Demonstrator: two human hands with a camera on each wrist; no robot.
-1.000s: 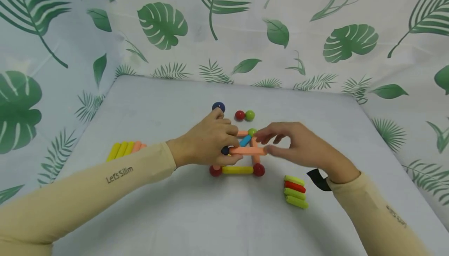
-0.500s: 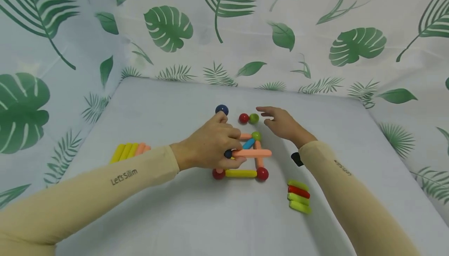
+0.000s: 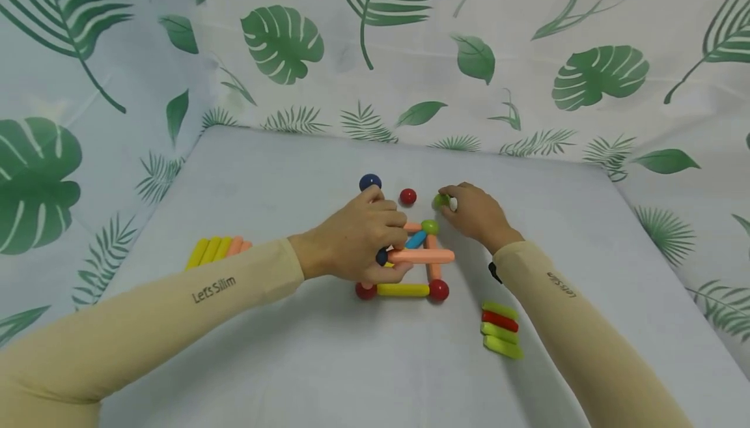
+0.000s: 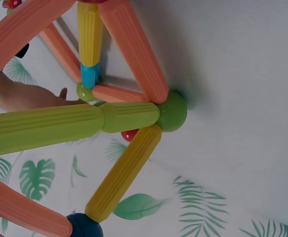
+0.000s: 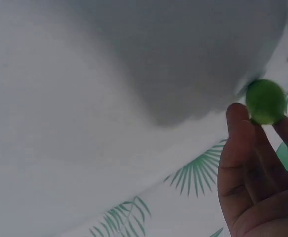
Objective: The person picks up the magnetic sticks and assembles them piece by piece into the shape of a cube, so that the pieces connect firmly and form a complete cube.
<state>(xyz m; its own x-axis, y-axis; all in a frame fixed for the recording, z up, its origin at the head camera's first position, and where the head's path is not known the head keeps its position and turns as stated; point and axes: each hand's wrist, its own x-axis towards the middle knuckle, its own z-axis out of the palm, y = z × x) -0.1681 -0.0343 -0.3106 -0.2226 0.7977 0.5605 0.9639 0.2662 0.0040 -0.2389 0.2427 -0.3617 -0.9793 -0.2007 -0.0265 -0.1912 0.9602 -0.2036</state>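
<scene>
My left hand (image 3: pixel 366 236) grips the frame of magnetic sticks and balls, fingers curled over its top by a dark blue ball (image 3: pixel 382 257). From that ball an orange stick (image 3: pixel 422 256) juts right with a free end. Red balls (image 3: pixel 439 290) joined by a yellow stick (image 3: pixel 403 290) form the frame's near side. In the left wrist view, green sticks (image 4: pixel 45 129) run to a green corner ball (image 4: pixel 172 112). Behind the frame, my right hand (image 3: pixel 477 216) pinches a loose green ball (image 3: pixel 441 201), also seen at its fingertips in the right wrist view.
A loose red ball (image 3: pixel 408 197) lies behind the frame, and a large blue ball (image 3: pixel 370 183) shows past my left hand. Yellow and orange sticks (image 3: pixel 213 252) lie at left, partly behind my sleeve. Green and red sticks (image 3: pixel 500 330) lie at front right. Leaf-print cloth (image 3: pixel 410 57) surrounds the table.
My right hand has left the orange stick, moved to the back, and taken the green ball, parting it from the red one. The left hand keeps its grip on the frame.
</scene>
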